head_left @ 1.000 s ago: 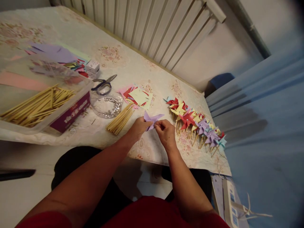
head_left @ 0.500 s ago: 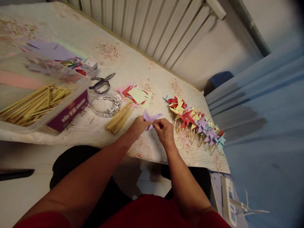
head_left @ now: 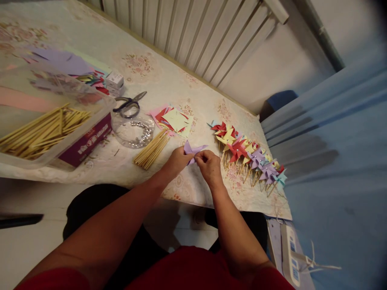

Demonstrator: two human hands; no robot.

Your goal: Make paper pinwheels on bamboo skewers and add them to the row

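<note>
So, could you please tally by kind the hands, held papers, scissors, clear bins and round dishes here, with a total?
Hands: 2
Held purple paper: 1
Scissors: 1
Clear bin: 1
Round dish: 1
Total: 6

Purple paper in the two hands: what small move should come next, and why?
Probably the right hand should press the folds of the purple paper together while the left hand steadies it: both hands pinch it, two tips stand free, and no stick shows on it, unlike the pinwheels nearby.
</note>
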